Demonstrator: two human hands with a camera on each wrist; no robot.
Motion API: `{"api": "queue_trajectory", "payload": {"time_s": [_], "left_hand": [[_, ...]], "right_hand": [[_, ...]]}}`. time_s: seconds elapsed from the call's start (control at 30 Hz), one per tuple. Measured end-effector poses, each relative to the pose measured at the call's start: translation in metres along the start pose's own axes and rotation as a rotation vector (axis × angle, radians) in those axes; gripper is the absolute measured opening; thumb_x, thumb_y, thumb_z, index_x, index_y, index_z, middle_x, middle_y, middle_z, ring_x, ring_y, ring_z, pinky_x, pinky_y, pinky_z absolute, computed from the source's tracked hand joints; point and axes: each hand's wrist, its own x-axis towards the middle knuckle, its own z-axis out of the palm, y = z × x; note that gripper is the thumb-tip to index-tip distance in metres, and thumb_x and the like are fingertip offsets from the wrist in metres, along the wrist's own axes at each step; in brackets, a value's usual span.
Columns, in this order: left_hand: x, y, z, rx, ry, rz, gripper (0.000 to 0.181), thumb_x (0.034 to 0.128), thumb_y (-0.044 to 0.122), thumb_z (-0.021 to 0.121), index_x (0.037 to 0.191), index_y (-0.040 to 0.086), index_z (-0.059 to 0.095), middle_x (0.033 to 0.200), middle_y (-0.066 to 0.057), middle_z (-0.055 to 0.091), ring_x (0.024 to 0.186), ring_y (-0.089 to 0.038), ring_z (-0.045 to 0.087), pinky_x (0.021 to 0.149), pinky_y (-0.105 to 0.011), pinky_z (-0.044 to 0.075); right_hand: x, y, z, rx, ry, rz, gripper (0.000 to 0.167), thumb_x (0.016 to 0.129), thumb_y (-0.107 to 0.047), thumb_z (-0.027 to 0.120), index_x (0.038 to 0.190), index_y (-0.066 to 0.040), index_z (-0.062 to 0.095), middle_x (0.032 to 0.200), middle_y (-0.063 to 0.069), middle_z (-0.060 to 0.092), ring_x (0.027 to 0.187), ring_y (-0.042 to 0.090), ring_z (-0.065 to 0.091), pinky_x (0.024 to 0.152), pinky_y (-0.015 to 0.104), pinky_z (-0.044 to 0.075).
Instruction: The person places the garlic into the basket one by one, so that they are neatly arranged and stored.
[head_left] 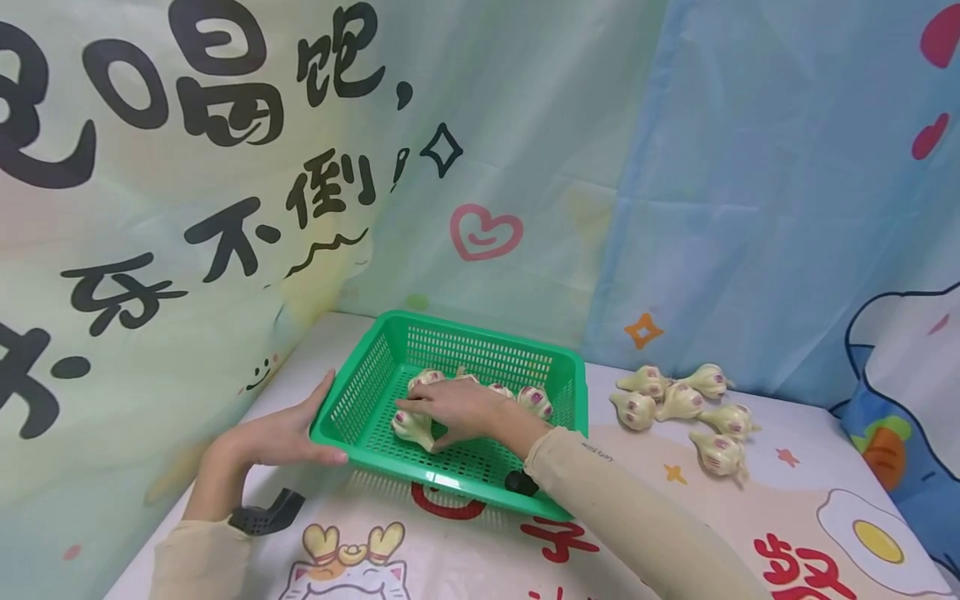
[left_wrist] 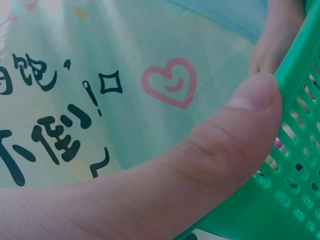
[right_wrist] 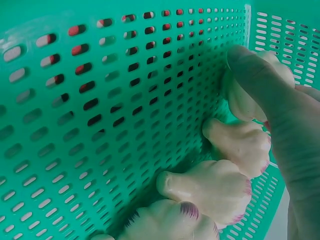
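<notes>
A green plastic basket [head_left: 480,487] with slotted walls stands on the table and holds several garlic bulbs [right_wrist: 207,192]. My right hand [head_left: 468,408] reaches into it over the near rim. Its thumb and fingers grip a pale garlic bulb with purple marks [head_left: 412,427], seen under the thumb in the right wrist view. Other bulbs [head_left: 535,402] lie behind and beside the hand, partly covered by it. My left hand [head_left: 281,433] rests against the outside of the basket's left end, fingers fairly straight. In the left wrist view, its thumb [left_wrist: 240,120] touches the green rim.
To the right of the basket, several more garlic bulbs [head_left: 681,402] lie in a loose group on the printed tablecloth [head_left: 645,517]. A printed fabric backdrop [head_left: 525,125] hangs close behind and to the left. Dark devices sit at both wrists.
</notes>
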Motion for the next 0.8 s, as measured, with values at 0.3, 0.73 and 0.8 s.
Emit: {"api": "queue_trajectory", "payload": {"time_s": [0.3, 0.73, 0.8], "left_hand": [[0.0, 0.002, 0.0, 0.005, -0.009, -0.01, 0.126, 0.076, 0.042, 0.077, 0.149, 0.002, -0.018, 0.156, -0.029, -0.005, 0.14, -0.042, 0.021, 0.108, -0.059, 0.024], [-0.004, 0.004, -0.004, 0.046, -0.001, 0.012, 0.123, 0.0777, 0.039, 0.076, 0.149, 0.005, -0.018, 0.156, -0.03, 0.0, 0.134, -0.042, 0.03, 0.104, -0.058, 0.03], [-0.003, 0.004, -0.003, 0.047, -0.003, 0.011, 0.123, 0.0778, 0.039, 0.075, 0.149, 0.005, -0.018, 0.155, -0.031, 0.0, 0.135, -0.043, 0.03, 0.104, -0.059, 0.03]], "right_hand": [[-0.005, 0.005, 0.001, 0.028, 0.019, -0.001, 0.091, 0.077, -0.06, 0.067, 0.151, -0.025, 0.026, 0.151, -0.001, 0.038, 0.138, 0.017, 0.037, 0.103, 0.037, 0.043], [-0.055, 0.03, -0.034, 0.095, 0.234, 0.09, 0.082, 0.08, -0.054, 0.069, 0.147, -0.019, 0.037, 0.148, 0.001, 0.042, 0.134, 0.02, 0.042, 0.106, 0.037, 0.04], [-0.068, 0.034, -0.037, 0.105, 0.292, 0.106, 0.081, 0.08, -0.052, 0.069, 0.147, -0.018, 0.038, 0.147, 0.002, 0.043, 0.133, 0.02, 0.043, 0.104, 0.037, 0.041]]}}
